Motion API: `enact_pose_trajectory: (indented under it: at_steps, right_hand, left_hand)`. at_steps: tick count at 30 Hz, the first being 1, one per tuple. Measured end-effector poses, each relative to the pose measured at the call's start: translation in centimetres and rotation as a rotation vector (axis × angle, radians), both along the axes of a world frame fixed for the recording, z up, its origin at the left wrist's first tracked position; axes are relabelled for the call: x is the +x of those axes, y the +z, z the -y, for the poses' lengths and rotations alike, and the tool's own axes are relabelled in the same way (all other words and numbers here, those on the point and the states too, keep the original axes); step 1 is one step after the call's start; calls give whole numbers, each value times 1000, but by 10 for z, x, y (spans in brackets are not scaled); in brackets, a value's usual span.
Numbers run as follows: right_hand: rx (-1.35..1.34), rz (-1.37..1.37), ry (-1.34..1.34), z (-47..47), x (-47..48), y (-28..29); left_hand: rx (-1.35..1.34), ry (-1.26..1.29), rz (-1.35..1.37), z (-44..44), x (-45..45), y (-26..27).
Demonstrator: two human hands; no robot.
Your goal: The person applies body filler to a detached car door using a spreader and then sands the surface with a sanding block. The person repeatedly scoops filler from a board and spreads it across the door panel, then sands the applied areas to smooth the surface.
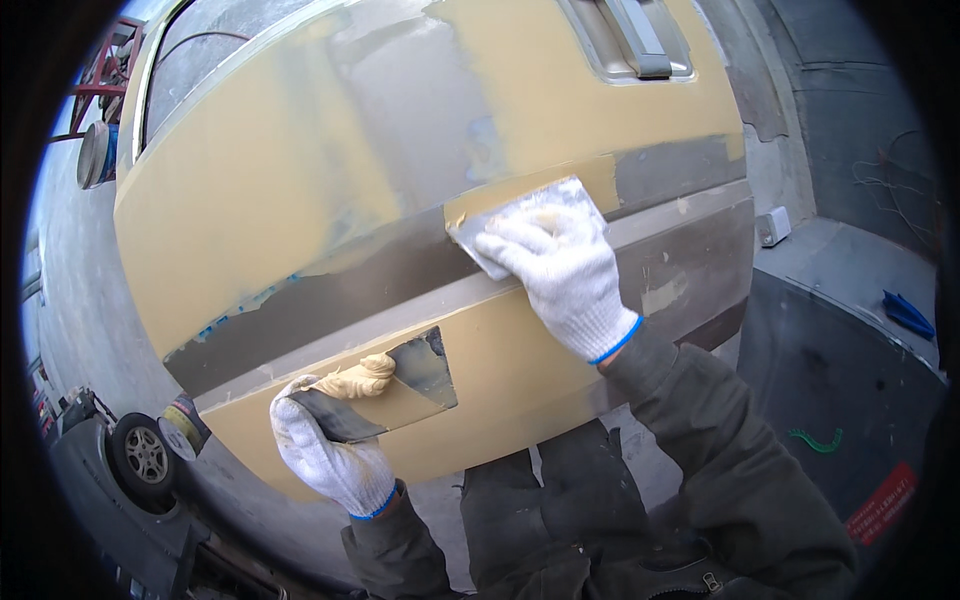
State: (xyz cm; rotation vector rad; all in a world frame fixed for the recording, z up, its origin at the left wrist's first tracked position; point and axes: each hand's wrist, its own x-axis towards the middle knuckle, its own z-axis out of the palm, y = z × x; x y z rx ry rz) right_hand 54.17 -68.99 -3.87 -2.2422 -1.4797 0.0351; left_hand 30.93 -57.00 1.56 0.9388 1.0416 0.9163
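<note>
Before me is a car door panel (pixel 225 232) coated in tan body filler, with bare grey-brown bands. My right hand (pixel 566 274), in a white knit glove, presses a flat filler spreader (pixel 551 199) against the panel's middle band. Fresh tan filler (pixel 480 199) lies along the spreader's upper edge and to its right. Lower left, my left hand (pixel 330 450), gloved alike, grips the edge of a dark mixing board (pixel 427 367). A thick lump of tan filler paste (pixel 360 377) sits on that board.
A door handle recess (pixel 637 37) is at the top right of the panel. At left are a can (pixel 97 154), another round container (pixel 182 427) and a wheel (pixel 145 455). A dark panel (pixel 810 375) at right bears a green strip (pixel 816 441) and a red label with writing.
</note>
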Motion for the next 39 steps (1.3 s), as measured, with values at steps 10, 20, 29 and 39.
enact_pose_trajectory:
  at_steps: [10,20,29,39]
  right_hand:
    - [-77,-75,63,24,-3,24]
    - [200,-1477,-152,25,44,130]
    - [-178,-1229,50,54,74,120]
    - [26,133,17,42,131,33]
  left_hand:
    - [16,-119,43,-6,-7,-5]
    - [134,-341,-236,6,62,-3]
    - [269,-200,-180,6,79,-7]
    - [138,49,51,-9,53,-20]
